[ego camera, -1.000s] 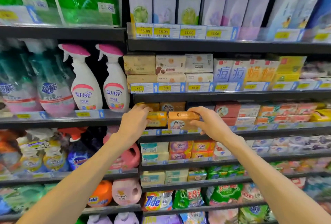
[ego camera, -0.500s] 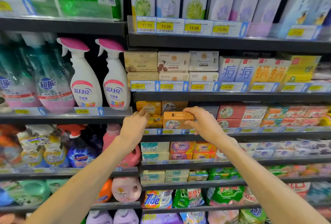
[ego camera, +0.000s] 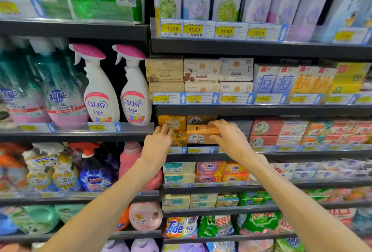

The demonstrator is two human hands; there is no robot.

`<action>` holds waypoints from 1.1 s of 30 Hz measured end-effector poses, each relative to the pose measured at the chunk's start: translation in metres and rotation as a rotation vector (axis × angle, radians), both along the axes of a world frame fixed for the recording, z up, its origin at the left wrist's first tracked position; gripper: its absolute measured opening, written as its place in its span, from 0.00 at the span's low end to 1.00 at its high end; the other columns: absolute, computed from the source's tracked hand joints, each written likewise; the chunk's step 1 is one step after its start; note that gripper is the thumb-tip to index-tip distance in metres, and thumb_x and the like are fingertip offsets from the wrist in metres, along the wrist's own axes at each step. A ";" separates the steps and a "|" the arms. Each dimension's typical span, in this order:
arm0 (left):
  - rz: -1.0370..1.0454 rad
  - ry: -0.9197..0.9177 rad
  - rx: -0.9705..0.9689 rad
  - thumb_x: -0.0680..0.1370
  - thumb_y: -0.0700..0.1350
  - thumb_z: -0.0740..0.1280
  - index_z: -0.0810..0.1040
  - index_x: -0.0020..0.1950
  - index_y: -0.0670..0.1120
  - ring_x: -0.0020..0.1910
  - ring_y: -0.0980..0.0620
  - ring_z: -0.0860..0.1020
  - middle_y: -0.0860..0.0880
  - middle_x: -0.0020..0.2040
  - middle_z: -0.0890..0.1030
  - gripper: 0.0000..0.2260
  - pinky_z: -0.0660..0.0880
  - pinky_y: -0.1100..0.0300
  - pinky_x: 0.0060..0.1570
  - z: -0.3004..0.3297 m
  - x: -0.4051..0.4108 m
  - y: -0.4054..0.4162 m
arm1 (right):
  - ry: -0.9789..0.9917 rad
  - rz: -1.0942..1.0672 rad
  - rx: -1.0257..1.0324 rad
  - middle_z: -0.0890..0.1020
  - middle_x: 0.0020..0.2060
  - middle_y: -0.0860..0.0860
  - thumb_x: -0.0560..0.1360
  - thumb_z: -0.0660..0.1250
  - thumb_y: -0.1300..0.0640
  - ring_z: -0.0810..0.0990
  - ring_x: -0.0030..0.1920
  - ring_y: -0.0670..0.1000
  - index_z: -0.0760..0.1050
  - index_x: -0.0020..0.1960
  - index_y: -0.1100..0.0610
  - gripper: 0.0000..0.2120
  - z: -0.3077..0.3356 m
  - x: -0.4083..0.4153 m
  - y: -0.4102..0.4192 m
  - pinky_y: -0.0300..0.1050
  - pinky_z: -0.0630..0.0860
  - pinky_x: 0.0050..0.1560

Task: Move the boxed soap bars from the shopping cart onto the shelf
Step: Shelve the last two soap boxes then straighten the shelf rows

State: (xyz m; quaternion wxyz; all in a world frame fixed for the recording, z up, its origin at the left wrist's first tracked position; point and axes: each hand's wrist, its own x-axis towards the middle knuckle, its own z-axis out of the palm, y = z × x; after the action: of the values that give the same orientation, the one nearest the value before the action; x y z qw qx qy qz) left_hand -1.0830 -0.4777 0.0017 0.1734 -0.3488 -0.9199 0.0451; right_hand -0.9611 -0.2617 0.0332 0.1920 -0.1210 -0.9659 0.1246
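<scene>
- head view faces a tall run of dark metal store shelving (ego camera: 261, 110) packed with cleaning goods, with yellow price labels (ego camera: 225, 31) along the front rails; the shopping cart is out of frame, so how many boxes are left in it cannot be told.
- white spray bottles with pink trigger caps (ego camera: 100, 94) stand on the shelf to the left, just beside the soap section.
- on the soap shelf, red and orange cartons (ego camera: 267, 132) fill the right side, well stocked.
- right hand (ego camera: 231, 141) pinches an orange cardboard soap box with a small portrait on its face (ego camera: 199, 133), thumb under the near corner and fingers over the top; the box sits at the front of its stack, seemingly resting on the shelf.
- left hand (ego camera: 159, 145) has its fingers lightly curled against a yellow boxed soap bar (ego camera: 172, 123), touching it rather than clearly gripping; blur hides the fingertips.
- judging by this, at least these boxes have reached the shelf and only squaring them up and letting go remain for this pair.
</scene>
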 end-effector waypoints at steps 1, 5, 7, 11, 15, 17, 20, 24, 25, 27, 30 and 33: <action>0.007 0.001 -0.004 0.62 0.33 0.78 0.76 0.55 0.43 0.52 0.42 0.76 0.44 0.60 0.76 0.24 0.73 0.53 0.30 0.000 0.001 0.001 | -0.005 -0.007 0.008 0.77 0.63 0.48 0.79 0.67 0.50 0.77 0.61 0.53 0.69 0.71 0.48 0.21 0.000 0.000 0.000 0.56 0.78 0.57; 0.041 0.003 -0.017 0.62 0.33 0.78 0.77 0.55 0.42 0.52 0.42 0.77 0.43 0.59 0.76 0.23 0.73 0.53 0.30 0.003 0.005 0.002 | -0.041 -0.025 0.041 0.77 0.63 0.48 0.79 0.66 0.50 0.78 0.60 0.54 0.68 0.71 0.47 0.21 0.000 -0.002 -0.003 0.56 0.79 0.55; 0.047 0.009 -0.022 0.64 0.33 0.77 0.77 0.57 0.42 0.54 0.43 0.76 0.43 0.61 0.75 0.23 0.74 0.53 0.32 0.003 0.006 0.003 | -0.052 -0.025 0.053 0.77 0.63 0.48 0.79 0.66 0.50 0.78 0.60 0.54 0.68 0.71 0.47 0.21 0.000 -0.003 -0.003 0.57 0.79 0.55; 0.042 0.035 -0.004 0.62 0.33 0.78 0.78 0.53 0.41 0.51 0.43 0.78 0.42 0.57 0.77 0.21 0.75 0.53 0.30 0.000 0.004 0.003 | -0.086 -0.019 0.112 0.76 0.65 0.49 0.80 0.65 0.50 0.78 0.60 0.55 0.67 0.72 0.48 0.21 -0.001 -0.004 -0.001 0.57 0.80 0.54; 0.004 0.044 0.024 0.58 0.33 0.80 0.79 0.49 0.41 0.46 0.43 0.78 0.42 0.54 0.79 0.22 0.75 0.54 0.26 -0.004 -0.001 0.000 | -0.144 -0.006 0.154 0.75 0.66 0.50 0.80 0.64 0.51 0.79 0.59 0.56 0.66 0.73 0.50 0.22 -0.007 -0.012 -0.003 0.56 0.79 0.52; -0.010 0.034 0.027 0.59 0.33 0.80 0.79 0.50 0.41 0.47 0.43 0.78 0.42 0.54 0.78 0.22 0.75 0.54 0.27 -0.004 -0.002 0.000 | -0.149 -0.008 0.201 0.76 0.65 0.51 0.81 0.64 0.51 0.79 0.60 0.56 0.66 0.73 0.51 0.21 -0.009 -0.014 -0.004 0.55 0.80 0.51; -0.012 0.019 0.035 0.60 0.33 0.80 0.78 0.51 0.41 0.47 0.42 0.78 0.42 0.56 0.78 0.22 0.75 0.53 0.27 -0.002 0.000 -0.001 | -0.138 -0.011 0.388 0.76 0.64 0.51 0.78 0.67 0.50 0.74 0.64 0.53 0.72 0.69 0.53 0.20 -0.017 -0.015 -0.002 0.50 0.81 0.48; -0.024 -0.002 0.032 0.64 0.33 0.78 0.78 0.54 0.41 0.51 0.41 0.77 0.41 0.63 0.76 0.21 0.78 0.52 0.31 -0.002 0.001 0.001 | -0.151 -0.067 0.516 0.75 0.61 0.55 0.68 0.78 0.58 0.70 0.63 0.57 0.78 0.56 0.56 0.17 -0.035 -0.018 -0.002 0.50 0.83 0.42; -0.021 -0.004 0.031 0.64 0.32 0.78 0.77 0.55 0.41 0.51 0.41 0.77 0.41 0.64 0.76 0.21 0.78 0.51 0.31 -0.002 0.001 0.002 | -0.141 -0.060 0.508 0.74 0.60 0.56 0.68 0.77 0.60 0.70 0.62 0.58 0.78 0.55 0.56 0.18 -0.037 -0.020 -0.003 0.51 0.83 0.41; -0.010 -0.005 0.027 0.64 0.32 0.78 0.77 0.55 0.41 0.51 0.41 0.77 0.41 0.64 0.76 0.21 0.78 0.51 0.31 -0.003 0.001 0.003 | -0.119 -0.027 0.489 0.75 0.59 0.55 0.69 0.76 0.61 0.71 0.61 0.58 0.76 0.57 0.56 0.18 -0.039 -0.021 -0.007 0.54 0.83 0.38; -0.010 -0.015 0.025 0.65 0.33 0.78 0.77 0.56 0.42 0.53 0.40 0.77 0.41 0.65 0.75 0.21 0.79 0.51 0.33 -0.002 0.002 0.003 | -0.082 -0.024 0.476 0.77 0.56 0.53 0.66 0.79 0.61 0.74 0.58 0.55 0.77 0.56 0.53 0.21 -0.036 -0.021 -0.013 0.47 0.81 0.37; -0.012 -0.029 0.018 0.68 0.34 0.76 0.76 0.59 0.41 0.56 0.40 0.76 0.41 0.66 0.74 0.21 0.81 0.50 0.36 -0.002 0.002 0.003 | -0.077 -0.022 0.439 0.77 0.56 0.52 0.66 0.79 0.62 0.75 0.58 0.54 0.77 0.57 0.52 0.22 -0.035 -0.023 -0.013 0.46 0.81 0.39</action>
State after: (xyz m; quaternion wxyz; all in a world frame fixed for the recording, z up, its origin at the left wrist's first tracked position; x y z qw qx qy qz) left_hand -1.0809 -0.4745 -0.0001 0.1634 -0.3533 -0.9206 0.0309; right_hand -0.9842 -0.2751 -0.0022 0.1782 -0.0912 -0.9751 -0.0955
